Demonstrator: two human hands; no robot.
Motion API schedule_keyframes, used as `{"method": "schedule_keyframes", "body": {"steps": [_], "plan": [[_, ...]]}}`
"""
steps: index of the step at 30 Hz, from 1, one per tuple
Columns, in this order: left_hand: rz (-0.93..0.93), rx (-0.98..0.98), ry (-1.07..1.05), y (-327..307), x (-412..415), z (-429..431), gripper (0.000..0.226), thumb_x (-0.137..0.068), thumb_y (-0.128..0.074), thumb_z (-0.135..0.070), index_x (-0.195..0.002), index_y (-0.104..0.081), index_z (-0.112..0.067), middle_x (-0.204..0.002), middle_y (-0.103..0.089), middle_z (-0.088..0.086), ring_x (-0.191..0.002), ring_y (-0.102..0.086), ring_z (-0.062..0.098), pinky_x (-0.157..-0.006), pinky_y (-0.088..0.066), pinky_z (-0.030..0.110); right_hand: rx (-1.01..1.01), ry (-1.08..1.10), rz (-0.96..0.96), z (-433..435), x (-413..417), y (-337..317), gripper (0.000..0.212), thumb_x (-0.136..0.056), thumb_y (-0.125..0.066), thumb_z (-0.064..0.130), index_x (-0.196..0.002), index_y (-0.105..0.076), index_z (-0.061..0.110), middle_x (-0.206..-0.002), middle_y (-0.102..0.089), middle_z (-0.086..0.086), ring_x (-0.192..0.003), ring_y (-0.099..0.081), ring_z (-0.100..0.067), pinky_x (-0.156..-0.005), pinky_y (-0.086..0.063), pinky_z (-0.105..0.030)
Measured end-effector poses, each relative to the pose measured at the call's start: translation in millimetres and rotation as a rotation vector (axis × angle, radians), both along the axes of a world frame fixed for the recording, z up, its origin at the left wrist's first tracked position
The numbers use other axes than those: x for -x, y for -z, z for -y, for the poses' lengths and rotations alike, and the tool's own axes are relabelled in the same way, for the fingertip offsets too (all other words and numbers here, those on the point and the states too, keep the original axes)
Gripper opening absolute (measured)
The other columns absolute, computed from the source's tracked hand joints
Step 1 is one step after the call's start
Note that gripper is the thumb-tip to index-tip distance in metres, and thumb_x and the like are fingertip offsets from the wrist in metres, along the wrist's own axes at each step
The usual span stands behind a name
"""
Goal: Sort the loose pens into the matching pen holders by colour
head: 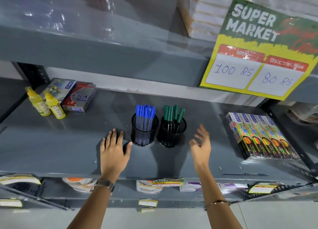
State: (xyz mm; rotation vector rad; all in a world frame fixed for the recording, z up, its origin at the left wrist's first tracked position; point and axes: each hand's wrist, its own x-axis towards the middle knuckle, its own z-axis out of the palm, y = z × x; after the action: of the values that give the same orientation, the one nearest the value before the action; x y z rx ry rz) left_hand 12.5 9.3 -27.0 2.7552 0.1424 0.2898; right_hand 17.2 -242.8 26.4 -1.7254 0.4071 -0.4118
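Two black mesh pen holders stand side by side on the grey shelf (pixel 51 146). The left holder (pixel 144 135) holds several blue pens (pixel 145 114); the right holder (pixel 172 135) holds several green pens (pixel 173 113). No loose pen shows on the shelf. My left hand (pixel 114 149) lies flat on the shelf with fingers spread, its thumb just short of the left holder's base. My right hand (pixel 201 144) hovers to the right of the green holder, fingers apart and slightly blurred, holding nothing.
Two yellow bottles (pixel 45 104) and two flat boxes (pixel 75 95) sit at the back left. A row of colourful pencil boxes (pixel 261 135) lies at the right. A price sign (pixel 258 56) hangs from the shelf above. Lower shelves carry packaged goods.
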Motion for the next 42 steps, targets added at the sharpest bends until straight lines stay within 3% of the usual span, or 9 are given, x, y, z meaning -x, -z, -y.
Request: {"method": "schedule_keyframes", "body": {"steps": [3,7,10,12,15,19,26,34,42], "plan": [[0.040,0.154,0.049,-1,-1,-2,0.066,-0.089,-0.039,-0.053,-0.140,-0.035,-0.011,-0.150,-0.035,0.011,-0.140,-0.027,0.026,-0.114,-0.018,0.049,0.100,-0.175,-0.129,1,8,12,0.077,-0.077,-0.062,-0.010,-0.140,-0.027,0.017,-0.141,-0.040,-0.013,-0.118,-0.043,-0.018,-0.101,-0.038,-0.036],[0.019,0.421,0.166,-19,-10,6,0.100,-0.072,-0.065,-0.058,-0.146,-0.014,-0.014,-0.155,-0.023,0.010,-0.141,-0.022,0.024,-0.112,-0.025,0.052,0.167,-0.325,-0.117,-11,-1,12,0.099,-0.065,-0.084,0.016,-0.142,-0.021,0.020,-0.146,-0.035,-0.005,-0.133,-0.033,-0.018,-0.108,-0.030,-0.033],[-0.014,0.587,0.160,-33,-22,21,0.113,-0.062,-0.074,-0.057,-0.146,-0.007,-0.025,-0.157,-0.017,0.001,-0.141,-0.024,0.021,-0.109,-0.029,0.049,0.219,-0.331,-0.045,-20,-14,7,0.096,-0.058,-0.087,0.027,-0.136,-0.031,0.022,-0.137,-0.044,0.000,-0.126,-0.040,-0.013,-0.105,-0.035,-0.032],[-0.017,0.644,0.180,-35,-28,26,0.108,-0.061,-0.076,-0.055,-0.143,-0.009,-0.033,-0.154,-0.023,-0.004,-0.137,-0.030,0.018,-0.105,-0.034,0.046,0.174,-0.293,-0.045,-24,-22,6,0.088,-0.058,-0.088,0.026,-0.131,-0.037,0.021,-0.125,-0.051,0.006,-0.116,-0.048,-0.010,-0.096,-0.040,-0.023],[0.004,0.632,0.194,-34,-28,25,0.095,-0.060,-0.075,-0.054,-0.137,-0.022,-0.037,-0.139,-0.042,-0.008,-0.122,-0.046,0.013,-0.097,-0.043,0.042,0.144,-0.279,-0.047,-23,-22,4,0.078,-0.059,-0.088,0.023,-0.120,-0.040,0.025,-0.105,-0.055,0.019,-0.100,-0.054,-0.005,-0.076,-0.042,-0.004],[0.047,0.673,0.198,-32,-25,23,0.085,-0.059,-0.078,-0.050,-0.130,-0.033,-0.035,-0.128,-0.051,-0.007,-0.110,-0.048,0.005,-0.094,-0.043,0.034,0.188,-0.272,-0.052,-20,-20,5,0.076,-0.058,-0.088,0.027,-0.117,-0.041,0.023,-0.109,-0.056,0.008,-0.101,-0.055,-0.010,-0.085,-0.045,-0.024],[0.041,0.667,0.194,-31,5,27,0.088,-0.059,-0.078,-0.051,-0.132,-0.032,-0.029,-0.129,-0.049,-0.005,-0.117,-0.049,0.013,-0.094,-0.041,0.032,0.219,-0.261,-0.046,-19,6,7,0.078,-0.058,-0.087,0.031,-0.119,-0.040,0.022,-0.110,-0.054,0.009,-0.101,-0.054,-0.008,-0.080,-0.041,-0.018],[0.018,0.657,0.191,-36,35,27,0.098,-0.061,-0.079,-0.049,-0.139,-0.024,-0.029,-0.140,-0.043,-0.003,-0.125,-0.042,0.014,-0.099,-0.035,0.031,0.236,-0.287,-0.068,-15,36,7,0.077,-0.059,-0.086,0.034,-0.118,-0.038,0.025,-0.115,-0.057,0.005,-0.104,-0.057,-0.012,-0.086,-0.047,-0.026],[0.001,0.654,0.177,-36,43,27,0.097,-0.061,-0.079,-0.049,-0.139,-0.025,-0.027,-0.138,-0.046,-0.002,-0.123,-0.045,0.015,-0.100,-0.039,0.037,0.264,-0.284,-0.075,-11,53,10,0.077,-0.058,-0.085,0.039,-0.119,-0.039,0.028,-0.114,-0.057,0.007,-0.102,-0.057,-0.010,-0.084,-0.048,-0.024]]}}
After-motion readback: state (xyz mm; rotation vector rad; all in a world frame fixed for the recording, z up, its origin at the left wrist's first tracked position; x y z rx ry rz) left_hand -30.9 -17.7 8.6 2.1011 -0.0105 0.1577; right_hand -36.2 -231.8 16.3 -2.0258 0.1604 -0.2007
